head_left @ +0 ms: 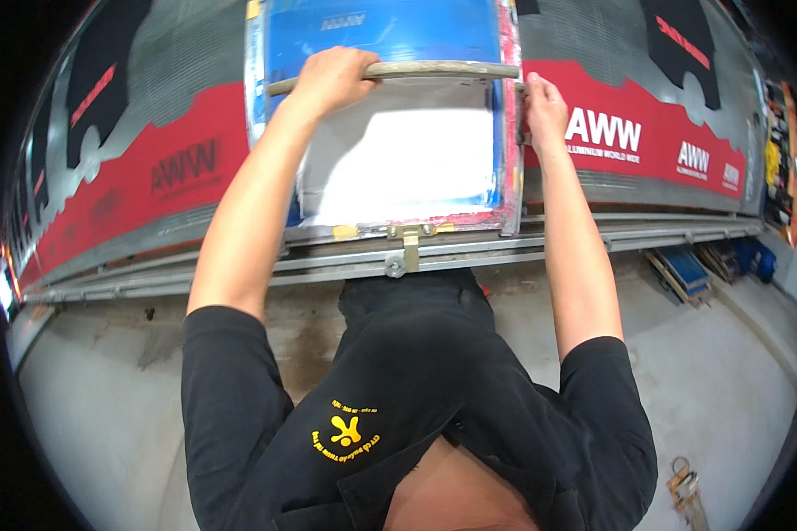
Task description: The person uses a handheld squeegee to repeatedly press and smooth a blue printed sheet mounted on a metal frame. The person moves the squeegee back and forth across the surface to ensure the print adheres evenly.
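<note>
My left hand [335, 78] is closed around a long grey squeegee-like bar [438, 69] lying across a screen frame [510, 177]. The frame has a blue upper surface [416, 31] and a broad patch of white paint or ink [394, 150] below the bar. My right hand [545, 106] is at the frame's right side, just below the bar's end, with curled fingers apparently gripping that edge. A metal bracket [410, 248] joins the frame's lower edge to a rail.
Grey panels with red printed bands [208, 124] and black shapes [97, 80] lie to both sides. A long metal rail [505, 252] runs along the near edge. Stacked frames [677, 270] rest low at right, tools [779, 150] at far right, and another tool [686, 491] on the floor [115, 407].
</note>
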Tool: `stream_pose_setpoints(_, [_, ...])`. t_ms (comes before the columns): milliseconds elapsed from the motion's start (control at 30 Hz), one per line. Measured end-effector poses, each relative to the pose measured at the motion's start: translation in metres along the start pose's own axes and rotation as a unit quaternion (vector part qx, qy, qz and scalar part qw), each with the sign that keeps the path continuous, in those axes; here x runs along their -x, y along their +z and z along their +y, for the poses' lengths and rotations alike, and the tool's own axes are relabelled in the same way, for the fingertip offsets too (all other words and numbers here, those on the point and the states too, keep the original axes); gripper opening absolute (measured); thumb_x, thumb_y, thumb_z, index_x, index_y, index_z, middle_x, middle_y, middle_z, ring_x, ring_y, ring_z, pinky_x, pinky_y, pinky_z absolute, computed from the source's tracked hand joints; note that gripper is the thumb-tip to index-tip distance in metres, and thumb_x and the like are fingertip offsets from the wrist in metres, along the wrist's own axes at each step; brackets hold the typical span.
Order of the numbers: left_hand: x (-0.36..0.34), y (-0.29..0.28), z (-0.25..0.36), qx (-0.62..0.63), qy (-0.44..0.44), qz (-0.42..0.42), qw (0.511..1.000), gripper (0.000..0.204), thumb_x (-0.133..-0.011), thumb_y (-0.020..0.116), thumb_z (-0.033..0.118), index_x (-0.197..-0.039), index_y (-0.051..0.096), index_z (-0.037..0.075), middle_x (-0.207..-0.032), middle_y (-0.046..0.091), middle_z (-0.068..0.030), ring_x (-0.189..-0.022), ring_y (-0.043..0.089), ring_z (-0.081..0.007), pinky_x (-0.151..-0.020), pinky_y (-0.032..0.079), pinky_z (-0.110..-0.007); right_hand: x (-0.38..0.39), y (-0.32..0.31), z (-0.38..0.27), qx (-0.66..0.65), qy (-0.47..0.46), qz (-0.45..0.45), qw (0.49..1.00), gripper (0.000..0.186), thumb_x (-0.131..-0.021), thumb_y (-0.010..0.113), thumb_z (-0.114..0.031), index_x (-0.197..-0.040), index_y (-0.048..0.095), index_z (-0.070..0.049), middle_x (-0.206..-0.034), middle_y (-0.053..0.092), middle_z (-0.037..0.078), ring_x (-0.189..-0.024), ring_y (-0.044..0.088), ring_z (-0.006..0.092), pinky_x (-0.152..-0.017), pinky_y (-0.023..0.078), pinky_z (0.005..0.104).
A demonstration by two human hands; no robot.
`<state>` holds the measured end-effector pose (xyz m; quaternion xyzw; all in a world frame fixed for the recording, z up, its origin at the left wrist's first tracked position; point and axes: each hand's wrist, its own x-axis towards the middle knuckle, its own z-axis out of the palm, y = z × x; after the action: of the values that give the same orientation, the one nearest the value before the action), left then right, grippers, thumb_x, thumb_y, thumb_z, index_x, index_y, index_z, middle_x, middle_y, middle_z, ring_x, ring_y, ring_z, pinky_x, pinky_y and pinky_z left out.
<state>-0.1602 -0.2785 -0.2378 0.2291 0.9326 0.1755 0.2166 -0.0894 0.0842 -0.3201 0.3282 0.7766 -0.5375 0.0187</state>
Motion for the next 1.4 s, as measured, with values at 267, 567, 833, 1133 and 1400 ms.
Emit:
stream_pose_setpoints(267, [0.021,-0.03,-0.052,-0.017,-0.061,-0.071,0.995,0.046,-0.085,0.075,0.052,-0.101,0.08,0.009,-0.08,0.074,-0.0189,-0.083,0.072,-0.0401,-0.073,0.055,-0.049,0.013,0.021,-0.117,0.351,-0.416,-0.168,0.822,0.054,-0.078,0.082,-0.058,-0.098,0.079,-0.009,-0.101,0.077,0.011,-0.1,0.071,0.033,-0.091,0.055,0.0457])
stream_pose_setpoints(567, [0.04,-0.015,-0.034,-0.035,-0.113,-0.017,0.993,0.05,-0.082,0.078,0.056,-0.096,0.08,0.009,-0.087,0.076,-0.0162,-0.084,0.072,-0.0391,-0.073,0.055,-0.048,0.041,0.043,-0.11,0.551,-0.286,-0.226,0.751,0.03,-0.079,0.083,-0.039,-0.093,0.08,-0.014,-0.09,0.077,0.009,-0.091,0.074,0.0312,-0.077,0.06,0.0447])
stream_pose_setpoints(833, [0.175,0.046,0.016,-0.018,-0.108,-0.014,0.994,0.039,-0.072,0.084,0.032,-0.105,0.08,0.012,-0.103,0.076,-0.0111,-0.098,0.072,-0.0332,-0.084,0.058,-0.047,0.158,-0.018,-0.032,0.45,-0.358,-0.224,0.787,0.029,-0.071,0.083,-0.015,-0.099,0.076,-0.018,-0.096,0.073,0.002,-0.093,0.071,0.0259,-0.078,0.058,0.0415])
stream_pose_setpoints(1133, [0.252,0.09,0.051,-0.015,-0.096,0.041,0.994,0.065,-0.067,0.08,0.012,-0.129,0.061,0.007,-0.129,0.065,-0.01,-0.122,0.061,-0.0321,-0.1,0.053,-0.042,0.218,-0.048,-0.007,0.406,-0.412,-0.234,0.781,0.061,-0.062,0.08,-0.004,-0.121,0.066,-0.005,-0.124,0.065,0.012,-0.117,0.06,0.031,-0.1,0.049,0.0435])
stream_pose_setpoints(1400, [0.216,0.013,0.029,0.008,-0.096,-0.086,0.992,0.038,-0.075,0.075,0.026,-0.11,0.076,0.01,-0.102,0.076,-0.0134,-0.096,0.073,-0.0333,-0.08,0.059,-0.046,0.194,-0.047,-0.074,0.399,-0.43,-0.266,0.765,0.035,-0.066,0.081,-0.012,-0.099,0.072,-0.01,-0.09,0.068,0.006,-0.088,0.066,0.028,-0.078,0.051,0.0421])
